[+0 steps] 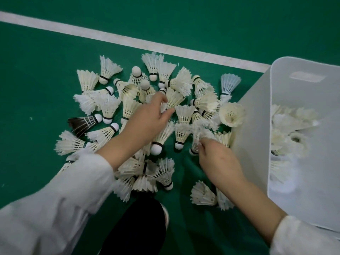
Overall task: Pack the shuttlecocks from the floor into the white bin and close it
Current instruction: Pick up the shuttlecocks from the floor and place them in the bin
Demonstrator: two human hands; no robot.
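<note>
Several white feather shuttlecocks (114, 100) lie heaped on the green court floor (36, 89) in the middle of the head view. My left hand (150, 116) reaches into the heap and pinches the feathers of one shuttlecock (173, 99) between thumb and fingers. My right hand (217, 157) is lower and to the right, its fingers curled round the frayed feathers of another shuttlecock (197, 139). The white bin (253, 126) stands open at the right edge with several shuttlecocks (287, 129) inside. Its lid is not in view.
One dark-feathered shuttlecock (82, 123) lies at the heap's left side and a pale blue plastic one (230, 83) near the bin. A white court line (128, 43) runs diagonally behind the heap. My dark trouser leg (136, 229) and a shoe are at the bottom centre.
</note>
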